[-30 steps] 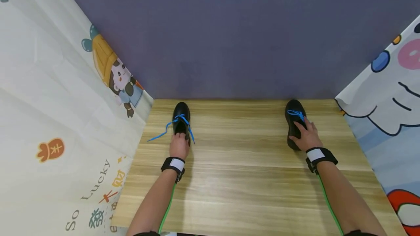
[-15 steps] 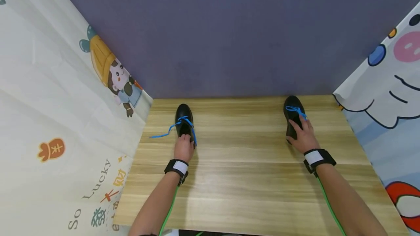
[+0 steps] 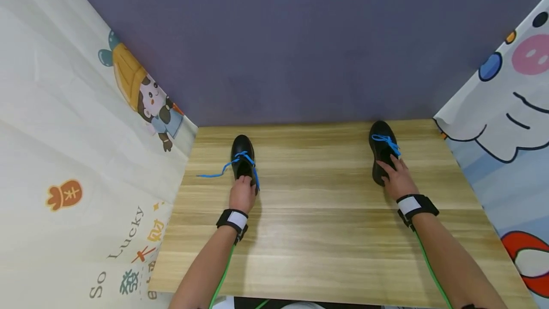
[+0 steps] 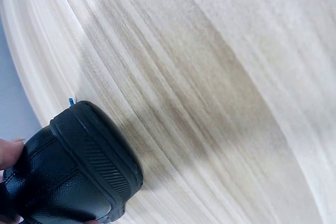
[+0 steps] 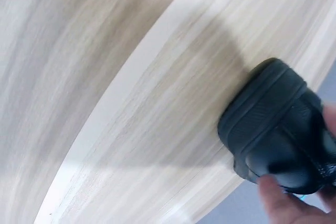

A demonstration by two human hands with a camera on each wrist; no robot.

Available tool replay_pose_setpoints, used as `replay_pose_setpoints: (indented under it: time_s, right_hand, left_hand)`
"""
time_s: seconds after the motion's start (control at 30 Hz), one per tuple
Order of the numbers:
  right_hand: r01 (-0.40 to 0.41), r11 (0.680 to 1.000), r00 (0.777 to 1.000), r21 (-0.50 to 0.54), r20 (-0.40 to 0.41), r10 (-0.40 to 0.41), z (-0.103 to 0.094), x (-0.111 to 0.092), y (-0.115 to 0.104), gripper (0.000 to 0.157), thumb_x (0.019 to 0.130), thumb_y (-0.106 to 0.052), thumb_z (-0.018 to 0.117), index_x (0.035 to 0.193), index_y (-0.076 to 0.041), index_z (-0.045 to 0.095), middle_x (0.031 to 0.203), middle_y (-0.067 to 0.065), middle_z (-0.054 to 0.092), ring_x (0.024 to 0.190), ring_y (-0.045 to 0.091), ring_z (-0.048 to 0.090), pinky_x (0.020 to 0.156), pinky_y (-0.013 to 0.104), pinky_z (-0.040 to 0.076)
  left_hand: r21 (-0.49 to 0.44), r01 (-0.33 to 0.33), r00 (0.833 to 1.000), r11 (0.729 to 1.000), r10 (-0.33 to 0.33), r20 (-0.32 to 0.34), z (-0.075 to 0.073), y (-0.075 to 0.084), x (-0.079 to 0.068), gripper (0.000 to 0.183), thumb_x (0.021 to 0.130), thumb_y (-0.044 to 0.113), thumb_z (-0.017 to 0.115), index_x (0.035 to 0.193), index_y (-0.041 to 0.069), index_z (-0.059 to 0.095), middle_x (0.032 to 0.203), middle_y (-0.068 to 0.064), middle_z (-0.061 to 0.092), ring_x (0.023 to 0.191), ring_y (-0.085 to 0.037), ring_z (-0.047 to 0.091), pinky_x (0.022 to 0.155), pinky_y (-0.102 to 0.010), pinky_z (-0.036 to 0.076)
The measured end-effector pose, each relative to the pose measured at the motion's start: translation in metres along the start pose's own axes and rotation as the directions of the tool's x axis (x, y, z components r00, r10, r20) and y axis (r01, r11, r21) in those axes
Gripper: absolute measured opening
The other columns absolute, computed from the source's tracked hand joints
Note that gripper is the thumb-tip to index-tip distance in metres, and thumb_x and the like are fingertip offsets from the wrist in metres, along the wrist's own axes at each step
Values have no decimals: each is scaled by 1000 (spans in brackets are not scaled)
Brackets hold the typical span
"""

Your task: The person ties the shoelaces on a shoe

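In the head view, a black shoe (image 3: 242, 144) with loose blue laces (image 3: 223, 169) stands on the left of the wooden tabletop, toe pointing away. My left hand (image 3: 242, 195) grips its heel end, fingers at the shoe's opening. The left wrist view shows the heel (image 4: 89, 156) close up, with fingertips at the left and bottom edges. Farther right stands a second black shoe (image 3: 380, 130), its blue lace (image 3: 386, 141) looped on top. My right hand (image 3: 400, 182) holds that one around the opening and heel. Its heel (image 5: 268, 124) appears in the right wrist view between fingertips.
The wooden tabletop (image 3: 313, 232) ends at a dark blue-grey wall panel (image 3: 300, 51). Printed white cloths hang at the left (image 3: 55, 123) and right (image 3: 514, 113) sides. Green cables (image 3: 223, 275) run along both forearms.
The left shoe has slid slightly right along the tabletop with my left hand. The right shoe keeps about the same place, still in my right hand. The head view has shifted a little.
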State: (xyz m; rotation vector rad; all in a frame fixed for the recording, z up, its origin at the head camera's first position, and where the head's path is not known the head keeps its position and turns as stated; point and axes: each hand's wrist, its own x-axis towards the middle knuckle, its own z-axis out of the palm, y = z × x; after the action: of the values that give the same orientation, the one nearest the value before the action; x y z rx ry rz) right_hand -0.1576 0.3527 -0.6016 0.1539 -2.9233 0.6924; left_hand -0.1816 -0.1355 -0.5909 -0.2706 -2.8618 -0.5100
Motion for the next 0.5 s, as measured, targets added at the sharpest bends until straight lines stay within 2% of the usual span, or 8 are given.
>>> replay_pose_setpoints:
  time_s: [0.1,0.23,0.37,0.5]
  right_hand:
    - [3,1000,999,-2,-34,-4,2,0,1,48,90,10,62,135,0,52,144,44,31,127,70,28,97,76,33]
    - [14,1000,996,2,-86,-14,3,5,-3,46,88,9,65,132,1,54,136,45,39,125,69,32,101,74,31]
    - [40,999,991,-5,-124,-40,7,7,-7,45,87,7,67,131,3,55,125,42,48,120,63,40,109,68,26]
    - [30,1000,991,6,-132,-29,10,4,-8,46,87,10,65,131,3,54,121,40,49,119,63,40,111,68,25]
  left_hand:
    - [-11,-7,1000,1000,7,-4,1,0,-2,19,91,8,73,104,-4,65,96,-19,63,89,-39,62,75,-49,55]
    - [12,-10,999,1000,11,-36,3,-2,-2,19,90,9,73,103,-3,66,96,-18,63,88,-38,63,71,-50,55]
    - [38,17,999,999,-15,-44,6,-4,-1,20,91,10,73,105,-1,66,97,-17,64,89,-38,63,70,-52,54]
    - [36,34,999,999,-32,-38,7,-3,-1,21,92,12,72,107,-1,66,100,-18,64,93,-38,62,73,-54,53]
